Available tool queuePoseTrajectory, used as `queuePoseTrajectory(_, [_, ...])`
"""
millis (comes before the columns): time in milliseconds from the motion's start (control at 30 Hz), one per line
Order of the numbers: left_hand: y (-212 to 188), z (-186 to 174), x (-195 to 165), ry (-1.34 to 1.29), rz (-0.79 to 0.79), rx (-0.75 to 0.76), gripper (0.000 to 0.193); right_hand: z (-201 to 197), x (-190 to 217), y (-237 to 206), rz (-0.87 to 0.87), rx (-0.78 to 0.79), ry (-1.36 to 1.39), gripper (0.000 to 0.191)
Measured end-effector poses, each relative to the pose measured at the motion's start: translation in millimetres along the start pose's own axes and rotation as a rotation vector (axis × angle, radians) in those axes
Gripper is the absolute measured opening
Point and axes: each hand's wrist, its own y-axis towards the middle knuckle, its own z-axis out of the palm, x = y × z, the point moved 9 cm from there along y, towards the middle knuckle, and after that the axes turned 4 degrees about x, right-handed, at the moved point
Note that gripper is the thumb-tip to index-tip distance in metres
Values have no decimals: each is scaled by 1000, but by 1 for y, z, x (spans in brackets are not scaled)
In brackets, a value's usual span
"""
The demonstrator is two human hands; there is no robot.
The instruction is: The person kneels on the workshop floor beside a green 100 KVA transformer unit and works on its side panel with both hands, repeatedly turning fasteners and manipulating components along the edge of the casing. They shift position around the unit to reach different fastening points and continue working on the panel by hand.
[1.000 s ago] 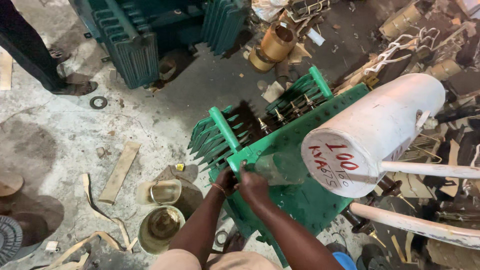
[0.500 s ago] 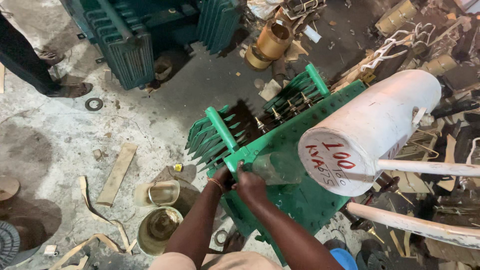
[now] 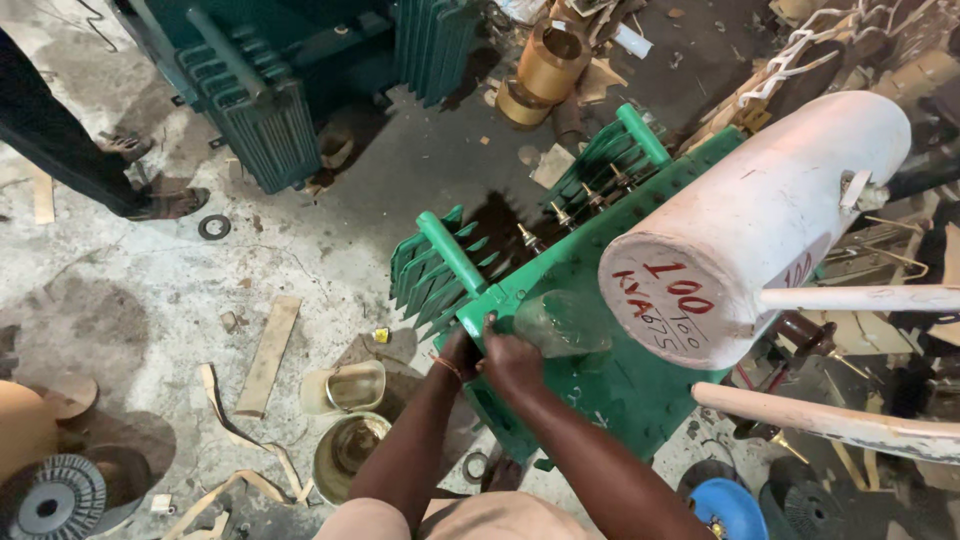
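Note:
A green transformer tank [image 3: 600, 390] with cooling fins [image 3: 430, 270] stands in front of me, and a white cylindrical drum [image 3: 760, 220] is mounted over its right side. Both of my hands meet at the tank cover's near left corner. My left hand [image 3: 460, 352] is curled around the corner edge, just below a green pipe handle [image 3: 450, 250]. My right hand [image 3: 512, 362] rests on the cover with its fingers closed at the near end of a clear plastic bottle [image 3: 565, 322], which lies tilted on the cover. Brass-tipped terminals [image 3: 560, 215] stick up beyond the hands.
A second green finned tank [image 3: 270, 110] stands at the back left, with another person's legs and sandals [image 3: 150, 200] beside it. Metal cans [image 3: 345, 450], wood strips [image 3: 268, 355], a washer [image 3: 213, 227], brown coils [image 3: 545, 65] and white rods [image 3: 830, 420] litter the concrete floor.
Both hands have stayed at the tank's corner with the bottle beside them. Only my viewpoint has drifted slightly.

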Motion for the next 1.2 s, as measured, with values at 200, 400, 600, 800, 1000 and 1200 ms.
queuePoseTrajectory(200, [-5,-1,-10,-16,27,-44,29,-5,1,1,-34,-87,46,88])
queuePoseTrajectory(400, [-6,-12,3,-238,14,-110,26,-16,8,-1,-30,-56,68,93])
queuePoseTrajectory(600, [-5,1,-3,-163,124,59,29,-15,3,7,10,35,57,94])
queuePoseTrajectory(800, [-6,4,-6,-56,26,-37,28,-15,8,-1,-75,-122,25,77])
queuePoseTrajectory(1000, [-11,13,-1,-46,-88,92,32,-18,8,1,-8,-31,11,91])
queuePoseTrajectory(1200, [-4,-2,-2,-158,41,77,25,1,-1,4,51,33,58,66])
